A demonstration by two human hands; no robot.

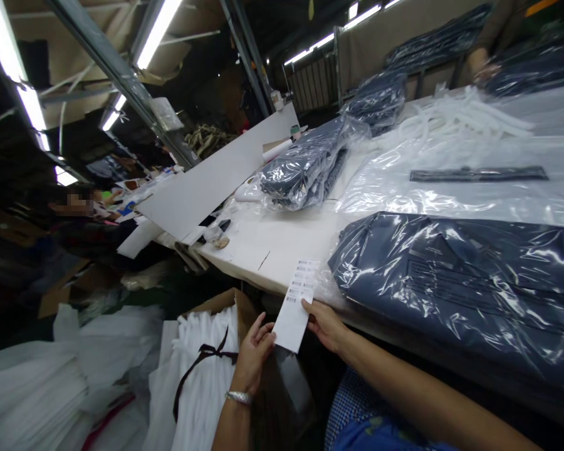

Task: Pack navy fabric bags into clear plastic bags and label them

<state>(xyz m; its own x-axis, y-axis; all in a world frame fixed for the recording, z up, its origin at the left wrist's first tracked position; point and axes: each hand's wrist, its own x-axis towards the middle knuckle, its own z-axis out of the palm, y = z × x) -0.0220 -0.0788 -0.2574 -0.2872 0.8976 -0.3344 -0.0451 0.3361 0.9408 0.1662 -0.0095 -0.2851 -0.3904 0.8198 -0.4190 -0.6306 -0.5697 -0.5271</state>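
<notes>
A white sheet of barcode labels (289, 322) extends over the front edge of the table, with several printed stickers on its far half and a blank near half. My left hand (252, 356), a silvery band on its wrist, pinches the sheet's left edge near the bottom. On the opposite side my right hand (328, 327) grips the right edge, thumb on top and fingers underneath. Just right of the sheet lies a large dark blue garment in a clear plastic bag (451, 269), flat on the table.
More bagged dark garments (305, 163) are stacked farther back on the white table (244, 250). White strips (465, 119) lie on plastic at the right, near another person's hand (482, 69). Below left, a cardboard box (247, 313) holds white rolls tied with dark ribbon. Another person is at far left.
</notes>
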